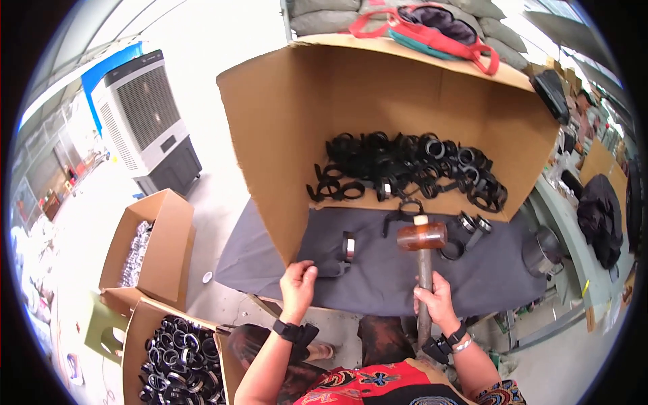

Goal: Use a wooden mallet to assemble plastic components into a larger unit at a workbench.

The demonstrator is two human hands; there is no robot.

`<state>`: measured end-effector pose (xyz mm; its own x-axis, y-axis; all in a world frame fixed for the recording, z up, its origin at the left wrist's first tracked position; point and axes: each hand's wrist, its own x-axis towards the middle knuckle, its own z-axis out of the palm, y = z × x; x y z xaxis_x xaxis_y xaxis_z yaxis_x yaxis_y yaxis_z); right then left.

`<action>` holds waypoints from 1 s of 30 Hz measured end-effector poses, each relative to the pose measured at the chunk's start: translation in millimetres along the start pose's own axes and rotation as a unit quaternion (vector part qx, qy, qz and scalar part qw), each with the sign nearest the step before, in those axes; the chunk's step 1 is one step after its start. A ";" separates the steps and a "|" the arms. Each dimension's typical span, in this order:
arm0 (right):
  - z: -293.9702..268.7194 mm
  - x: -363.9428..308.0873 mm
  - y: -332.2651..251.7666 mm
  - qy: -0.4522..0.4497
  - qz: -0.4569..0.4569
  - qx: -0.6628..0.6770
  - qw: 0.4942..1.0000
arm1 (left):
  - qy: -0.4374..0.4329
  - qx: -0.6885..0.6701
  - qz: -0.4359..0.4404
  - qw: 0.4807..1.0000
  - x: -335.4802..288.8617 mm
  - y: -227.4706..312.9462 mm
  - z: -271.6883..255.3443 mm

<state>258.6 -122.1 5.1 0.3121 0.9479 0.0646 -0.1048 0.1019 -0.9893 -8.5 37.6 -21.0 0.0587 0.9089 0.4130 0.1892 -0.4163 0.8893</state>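
Note:
My right hand (437,297) is wrapped round the handle of a mallet (424,237) with a brown head, held above the dark cloth. My left hand (298,287) pinches the end of a black ring-shaped part with a flat handle (331,268). Its ring stands on edge and shows a shiny metal band. Right of the mallet lie a black ring (451,250) and a pair of ring parts with metal bands (475,223). Behind them, a heap of black ring parts (385,162) fills the open cardboard box (263,121).
On the floor at the left stand a carton of shiny metal pieces (182,263) and a carton of black rings (135,337). An air cooler (145,115) stands farther back. A red bag (439,30) rests atop the box. A metal cup (542,251) is at the table's right.

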 end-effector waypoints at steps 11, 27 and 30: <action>-0.5 0.7 2.5 0.001 0.000 -0.026 1.000 | -0.074 0.353 0.196 0.912 -7.9 24.6 37.1; 3.0 -6.5 5.1 0.002 -0.053 -0.079 0.995 | -0.046 0.309 0.176 0.933 -16.3 10.3 35.4; -7.0 2.7 20.2 0.035 0.051 -0.190 0.980 | -0.038 0.289 0.218 0.931 -12.0 12.6 32.2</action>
<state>263.9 -119.5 -15.6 0.3844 0.9226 -0.0330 0.2169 -0.1250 -0.9682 24.7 22.3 -21.0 0.3185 0.6649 0.6756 0.6267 -0.6824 0.3762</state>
